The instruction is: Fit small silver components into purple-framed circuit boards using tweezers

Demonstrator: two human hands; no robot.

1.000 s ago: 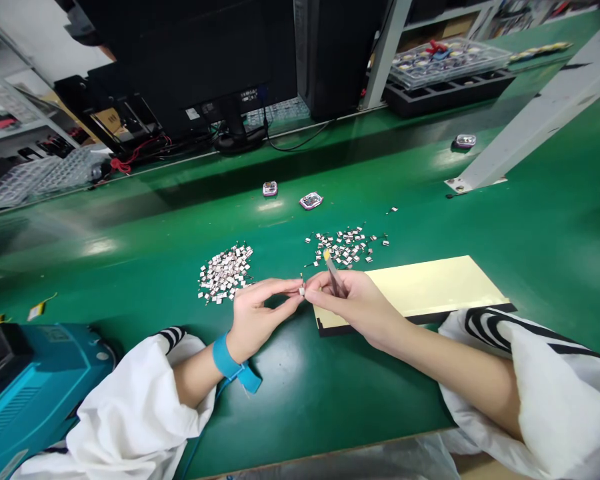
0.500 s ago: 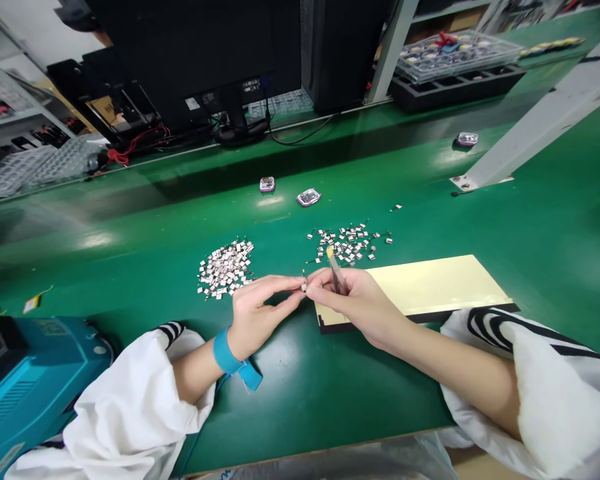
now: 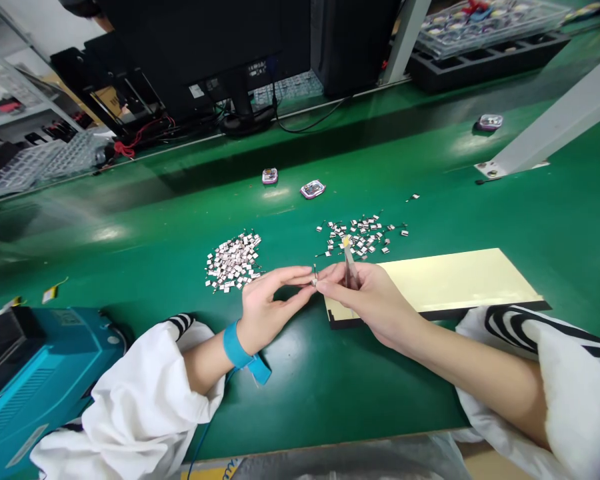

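Note:
My left hand [image 3: 267, 308], with a blue strap [image 3: 235, 345] at its wrist, pinches a tiny pale component with a short dark lead [image 3: 315, 281] between thumb and fingertips. The thumb and forefinger of my right hand [image 3: 380, 297] meet at the same part. Held in that hand too are metal tweezers [image 3: 350, 263], their yellow-marked end pointing up. A dense pile of small white components [image 3: 233, 261] lies beyond my left hand. More such parts with dark leads [image 3: 363, 237] are scattered beyond the right. Under the right hand is a pale yellow sheet with a dark edge [image 3: 455, 280].
Two small round-cornered devices [image 3: 313, 189] lie farther back, another [image 3: 489, 122] near a slanted metal post [image 3: 555, 120]. A monitor [image 3: 205, 47] stands behind. Trays [image 3: 485, 60] are stacked back right. A teal machine [image 3: 45, 360] sits at left.
The view has shifted slightly, so the bench things and both hands appear a little farther right. The hands still meet at the small component, and the tweezers stay in the right hand.

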